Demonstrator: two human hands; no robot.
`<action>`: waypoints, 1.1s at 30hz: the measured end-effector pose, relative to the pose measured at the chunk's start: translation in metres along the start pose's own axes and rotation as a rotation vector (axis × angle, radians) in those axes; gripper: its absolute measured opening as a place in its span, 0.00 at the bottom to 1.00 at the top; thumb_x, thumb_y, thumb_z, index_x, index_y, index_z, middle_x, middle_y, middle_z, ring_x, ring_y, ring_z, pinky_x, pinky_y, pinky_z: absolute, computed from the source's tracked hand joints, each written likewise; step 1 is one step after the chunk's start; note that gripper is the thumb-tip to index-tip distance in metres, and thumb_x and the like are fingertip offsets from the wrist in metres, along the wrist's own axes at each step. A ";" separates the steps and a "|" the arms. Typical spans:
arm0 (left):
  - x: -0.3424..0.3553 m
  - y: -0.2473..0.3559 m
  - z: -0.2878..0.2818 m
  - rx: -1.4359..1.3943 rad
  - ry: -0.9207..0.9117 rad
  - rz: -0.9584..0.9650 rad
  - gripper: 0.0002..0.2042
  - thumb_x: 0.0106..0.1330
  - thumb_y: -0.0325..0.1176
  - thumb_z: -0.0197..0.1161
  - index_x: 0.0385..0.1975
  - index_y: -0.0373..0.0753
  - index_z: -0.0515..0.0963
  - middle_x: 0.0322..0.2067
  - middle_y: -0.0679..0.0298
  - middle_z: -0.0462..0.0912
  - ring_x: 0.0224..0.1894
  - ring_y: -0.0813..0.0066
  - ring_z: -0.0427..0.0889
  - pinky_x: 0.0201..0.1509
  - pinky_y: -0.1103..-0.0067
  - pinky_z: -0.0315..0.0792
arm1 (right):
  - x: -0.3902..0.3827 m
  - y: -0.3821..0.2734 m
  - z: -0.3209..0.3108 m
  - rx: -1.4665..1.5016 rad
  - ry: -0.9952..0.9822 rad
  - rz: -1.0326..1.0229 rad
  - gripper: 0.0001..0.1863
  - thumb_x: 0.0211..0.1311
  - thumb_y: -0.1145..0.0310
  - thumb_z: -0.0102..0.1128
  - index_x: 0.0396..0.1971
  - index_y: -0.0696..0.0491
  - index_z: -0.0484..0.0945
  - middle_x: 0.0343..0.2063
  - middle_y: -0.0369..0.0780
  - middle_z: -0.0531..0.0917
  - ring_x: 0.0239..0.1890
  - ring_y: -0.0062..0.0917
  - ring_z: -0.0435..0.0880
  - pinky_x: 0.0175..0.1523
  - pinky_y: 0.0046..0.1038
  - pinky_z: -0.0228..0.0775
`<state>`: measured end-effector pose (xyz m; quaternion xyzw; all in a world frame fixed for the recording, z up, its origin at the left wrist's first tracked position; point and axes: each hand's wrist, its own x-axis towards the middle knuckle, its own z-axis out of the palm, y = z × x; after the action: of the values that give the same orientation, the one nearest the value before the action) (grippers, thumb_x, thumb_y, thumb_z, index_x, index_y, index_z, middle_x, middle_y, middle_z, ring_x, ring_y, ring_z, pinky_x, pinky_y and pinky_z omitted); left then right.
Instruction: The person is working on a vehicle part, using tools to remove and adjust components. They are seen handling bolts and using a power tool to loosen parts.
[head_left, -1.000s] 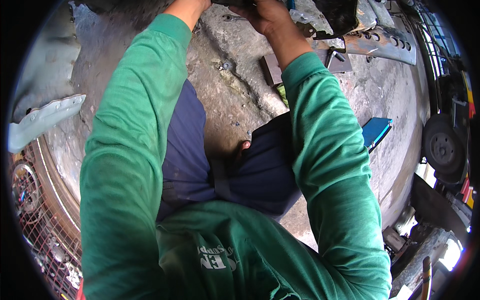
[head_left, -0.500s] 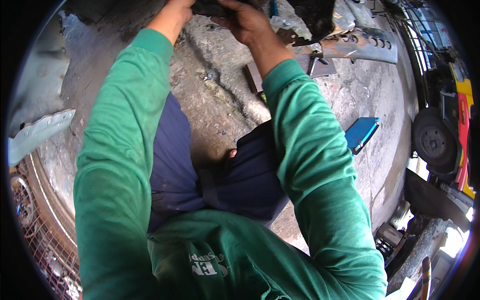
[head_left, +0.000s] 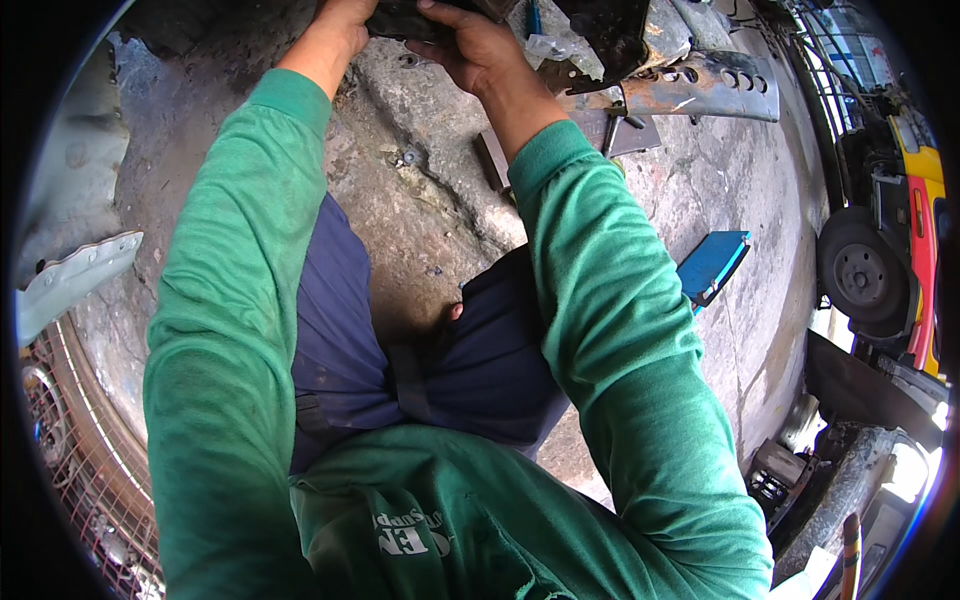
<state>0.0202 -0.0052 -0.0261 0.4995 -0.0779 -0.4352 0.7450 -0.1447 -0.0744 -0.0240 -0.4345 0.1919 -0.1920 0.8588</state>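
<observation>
At the top edge of the head view, both my hands are on a dark, dirty metal part (head_left: 398, 22), whose far side is cut off by the picture's rim. My left hand (head_left: 347, 24) grips its left end, with the fingers mostly out of sight. From the right, my right hand (head_left: 478, 50) closes round it, thumb on top and fingers below. Just right of that hand are a blue-handled tool (head_left: 533, 18), a crumpled clear plastic piece (head_left: 566, 52) and a larger blackened metal piece (head_left: 612, 38).
A rusty beam with holes (head_left: 700, 86) lies ahead right, beside a brown flat block (head_left: 640, 136) with a dark tool on it. A blue flat case (head_left: 714, 266) rests on the concrete floor. Left are a pale metal panel (head_left: 80, 280) and red mesh (head_left: 85, 450); a vehicle wheel (head_left: 862, 272) stands right.
The whole view has shifted slightly, so the floor things appear a little further left. Both hands keep their hold on the dark part.
</observation>
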 end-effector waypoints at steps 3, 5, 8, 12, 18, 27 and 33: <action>-0.002 0.002 0.000 0.019 0.010 0.018 0.12 0.74 0.34 0.61 0.47 0.32 0.82 0.41 0.53 0.88 0.40 0.59 0.88 0.48 0.66 0.84 | 0.000 -0.002 0.003 0.000 0.012 0.014 0.15 0.66 0.71 0.68 0.52 0.47 0.81 0.42 0.33 0.88 0.41 0.23 0.86 0.41 0.30 0.79; -0.003 0.001 0.002 0.009 0.000 0.011 0.12 0.74 0.34 0.60 0.48 0.32 0.82 0.41 0.53 0.88 0.40 0.59 0.88 0.48 0.66 0.84 | -0.001 -0.002 0.001 -0.004 0.014 0.011 0.15 0.66 0.71 0.67 0.52 0.48 0.81 0.43 0.33 0.87 0.41 0.23 0.87 0.41 0.30 0.79; -0.002 -0.006 0.010 -0.042 -0.042 -0.016 0.12 0.74 0.34 0.60 0.48 0.32 0.82 0.41 0.54 0.88 0.41 0.60 0.89 0.48 0.66 0.84 | -0.001 -0.003 -0.007 -0.014 0.027 0.010 0.16 0.66 0.72 0.67 0.52 0.48 0.81 0.43 0.34 0.87 0.41 0.24 0.87 0.41 0.30 0.79; 0.002 -0.001 -0.002 -0.044 -0.039 0.025 0.12 0.75 0.33 0.59 0.49 0.33 0.82 0.42 0.54 0.89 0.42 0.60 0.88 0.50 0.67 0.84 | 0.001 0.003 0.003 0.017 -0.014 -0.003 0.16 0.66 0.72 0.68 0.53 0.49 0.81 0.43 0.34 0.87 0.42 0.25 0.87 0.41 0.31 0.80; -0.006 0.000 0.013 0.006 -0.044 0.057 0.13 0.73 0.35 0.63 0.49 0.32 0.82 0.43 0.54 0.89 0.43 0.60 0.89 0.49 0.66 0.83 | -0.001 -0.005 -0.004 -0.015 -0.028 0.029 0.16 0.66 0.70 0.68 0.52 0.48 0.81 0.42 0.34 0.88 0.41 0.26 0.87 0.40 0.32 0.80; -0.005 0.000 0.010 0.035 -0.017 0.057 0.13 0.71 0.35 0.65 0.46 0.31 0.83 0.41 0.54 0.89 0.41 0.59 0.89 0.47 0.66 0.84 | -0.001 -0.006 -0.003 -0.006 -0.056 0.025 0.16 0.67 0.70 0.66 0.53 0.47 0.80 0.45 0.35 0.88 0.44 0.27 0.87 0.42 0.35 0.80; -0.007 0.001 0.009 -0.011 -0.047 0.039 0.13 0.72 0.35 0.65 0.46 0.31 0.83 0.40 0.54 0.89 0.40 0.59 0.89 0.47 0.66 0.84 | 0.000 -0.004 -0.002 0.012 -0.065 0.024 0.16 0.67 0.70 0.66 0.54 0.48 0.80 0.44 0.35 0.88 0.44 0.28 0.87 0.42 0.35 0.80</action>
<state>0.0117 -0.0065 -0.0190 0.4833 -0.1025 -0.4326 0.7542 -0.1459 -0.0781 -0.0220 -0.4331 0.1678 -0.1685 0.8694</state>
